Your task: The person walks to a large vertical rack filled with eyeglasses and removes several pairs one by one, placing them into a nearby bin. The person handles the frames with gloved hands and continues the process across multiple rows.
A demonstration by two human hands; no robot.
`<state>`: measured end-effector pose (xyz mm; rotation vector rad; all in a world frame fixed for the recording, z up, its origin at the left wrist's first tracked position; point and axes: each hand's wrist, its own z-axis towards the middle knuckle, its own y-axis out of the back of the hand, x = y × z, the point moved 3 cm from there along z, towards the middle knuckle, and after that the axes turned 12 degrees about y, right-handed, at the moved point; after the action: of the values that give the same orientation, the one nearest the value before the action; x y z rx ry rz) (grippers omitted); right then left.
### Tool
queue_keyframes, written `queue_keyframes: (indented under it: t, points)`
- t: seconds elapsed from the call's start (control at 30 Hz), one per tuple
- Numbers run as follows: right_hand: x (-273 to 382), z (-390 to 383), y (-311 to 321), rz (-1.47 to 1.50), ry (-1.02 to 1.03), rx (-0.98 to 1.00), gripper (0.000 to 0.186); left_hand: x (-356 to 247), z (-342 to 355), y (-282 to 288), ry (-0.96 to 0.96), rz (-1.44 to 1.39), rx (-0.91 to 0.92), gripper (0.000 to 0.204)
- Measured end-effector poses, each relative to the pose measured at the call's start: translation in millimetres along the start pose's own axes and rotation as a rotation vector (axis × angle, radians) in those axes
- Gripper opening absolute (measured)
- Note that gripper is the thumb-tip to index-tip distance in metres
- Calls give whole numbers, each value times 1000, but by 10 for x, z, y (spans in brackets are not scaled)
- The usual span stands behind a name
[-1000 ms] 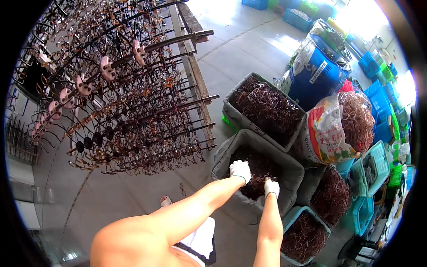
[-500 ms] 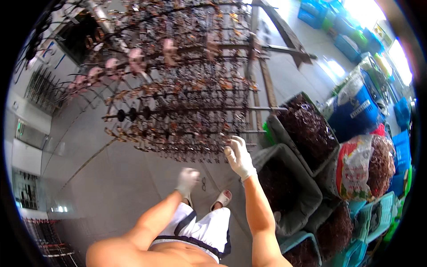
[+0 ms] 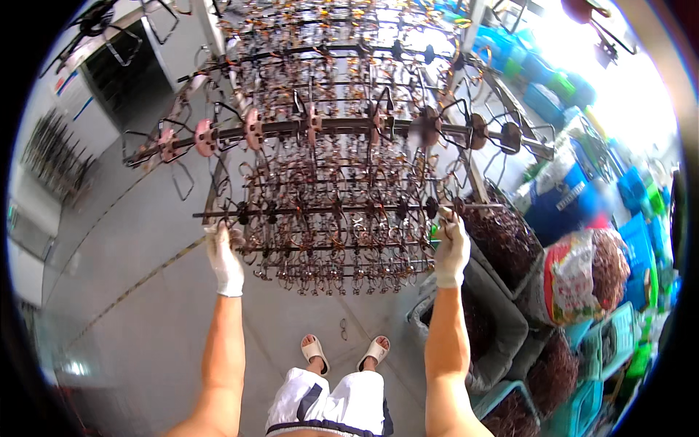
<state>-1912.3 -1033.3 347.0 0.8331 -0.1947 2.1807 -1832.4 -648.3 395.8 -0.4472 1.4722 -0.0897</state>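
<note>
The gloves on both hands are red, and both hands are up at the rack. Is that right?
Not quite: the gloves are white, not red, as the head view shows. Both hands, the left hand and the right hand, are up at the rack.

One rack (image 3: 284, 127), with too many hanging pieces (image 3: 335, 247) to count. On the rack's thickest rod, eight discs (image 3: 253, 130). At the rack, one left hand (image 3: 225, 258) and one right hand (image 3: 451, 251). In front of it, two sandals (image 3: 315, 353) and one pair of glasses (image 3: 344, 329). Right of it, two sacks (image 3: 573, 277), three grey bins (image 3: 502, 328), at least three teal crates (image 3: 625, 336).
</note>
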Motion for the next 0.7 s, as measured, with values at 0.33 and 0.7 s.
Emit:
queue_keyframes:
  t: [0.33, 0.7]
  points:
    - [245, -229, 85, 127, -265, -288, 23, 253, 231, 21, 82, -115, 41, 35]
    - [104, -137, -548, 442, -566, -32, 18, 152, 120, 23, -2, -199, -94, 26]
